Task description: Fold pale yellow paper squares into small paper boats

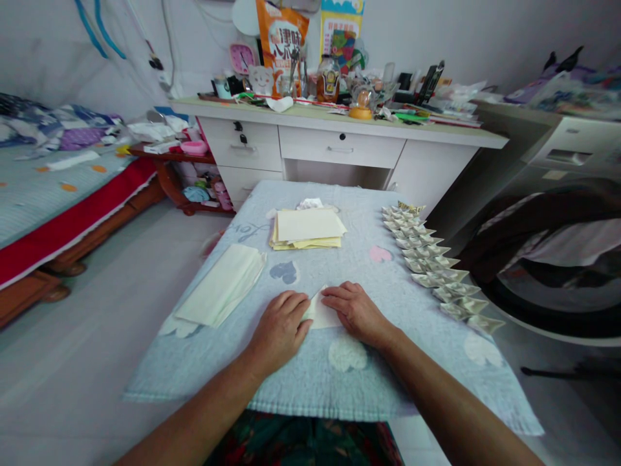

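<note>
A small piece of cream paper (324, 316), partly folded with its top slanting to a point, lies on the blue cloth in front of me. My left hand (282, 325) presses on its left edge, fingers closed together and thumb near the paper. From the other side my right hand (358, 312) has its bent fingertips on the upper right part of the sheet. Both hands hide some of the folds. A stack of cream and yellow paper (310, 225) sits beyond the hands, and a loose pile of pale sheets (220, 288) lies to the left.
Rows of folded paper boats (427, 259) line the table's right side. The cloth-covered table (310, 388) has a white desk (339, 144) behind it, crowded with jars and packets. A washing machine (557, 213) stands right; a bed (58, 188) is left.
</note>
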